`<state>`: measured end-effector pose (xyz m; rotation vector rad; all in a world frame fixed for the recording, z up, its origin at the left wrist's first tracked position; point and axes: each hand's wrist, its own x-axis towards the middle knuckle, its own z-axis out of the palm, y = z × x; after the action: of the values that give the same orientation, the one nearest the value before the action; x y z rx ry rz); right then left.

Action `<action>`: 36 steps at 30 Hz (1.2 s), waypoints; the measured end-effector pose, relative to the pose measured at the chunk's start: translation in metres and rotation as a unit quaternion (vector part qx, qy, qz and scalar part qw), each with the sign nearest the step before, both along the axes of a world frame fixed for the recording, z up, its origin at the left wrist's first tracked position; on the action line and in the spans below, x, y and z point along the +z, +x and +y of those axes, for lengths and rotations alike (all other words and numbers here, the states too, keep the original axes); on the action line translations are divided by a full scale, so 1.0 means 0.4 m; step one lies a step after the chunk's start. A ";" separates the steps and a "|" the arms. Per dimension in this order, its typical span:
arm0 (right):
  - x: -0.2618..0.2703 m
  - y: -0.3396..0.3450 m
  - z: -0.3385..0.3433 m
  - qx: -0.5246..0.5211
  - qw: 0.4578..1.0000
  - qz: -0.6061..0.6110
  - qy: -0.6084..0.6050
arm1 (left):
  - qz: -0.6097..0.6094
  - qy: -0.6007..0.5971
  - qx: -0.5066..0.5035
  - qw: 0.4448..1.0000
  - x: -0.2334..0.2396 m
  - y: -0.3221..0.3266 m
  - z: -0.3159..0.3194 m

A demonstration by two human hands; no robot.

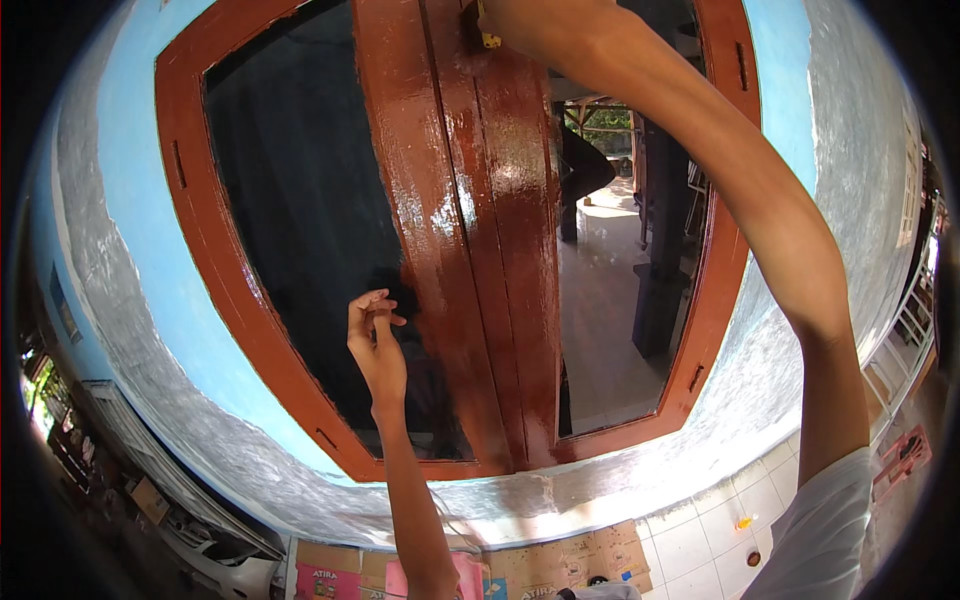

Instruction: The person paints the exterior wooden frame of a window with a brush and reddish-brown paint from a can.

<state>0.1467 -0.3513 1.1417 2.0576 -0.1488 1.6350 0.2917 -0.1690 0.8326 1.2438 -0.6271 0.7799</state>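
Before me is a double window with glossy reddish-brown wooden frames (480, 225); patches of its middle stiles shine as if wet. My right hand (517, 19) is at the top edge of the view, partly cut off, against the upper part of those stiles. It holds what looks like a paintbrush (490, 39), of which only a yellow bit and a dark part show. My left hand (377, 337) is raised in front of the dark left glass pane (292, 187), loosely curled and holding nothing visible. The right glass pane (607, 322) mirrors a porch.
Blue and grey wall (150, 225) surrounds the window. Below lie flattened cardboard (600, 551), a pink cloth (480, 574) and white floor tiles (682, 540). A small round container (753, 559) and a yellow-orange item (742, 523) stand on the tiles. A white metal rack (907, 330) is at right.
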 end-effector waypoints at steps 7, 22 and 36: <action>-0.054 0.047 -0.060 0.076 0.990 -0.116 -0.001 | -0.022 0.016 0.002 1.000 0.000 0.001 -0.019; -0.339 -0.076 -0.120 0.093 0.980 0.169 0.055 | -0.007 -0.008 -0.006 1.000 0.001 0.002 -0.032; 0.080 0.013 -0.183 0.101 0.988 -0.115 -0.014 | -0.017 -0.006 0.035 0.999 0.005 -0.017 -0.026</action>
<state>0.1520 -0.4246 1.1735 1.9093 0.0051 1.9840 0.2849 -0.1796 0.8345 1.2494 -0.6079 0.8631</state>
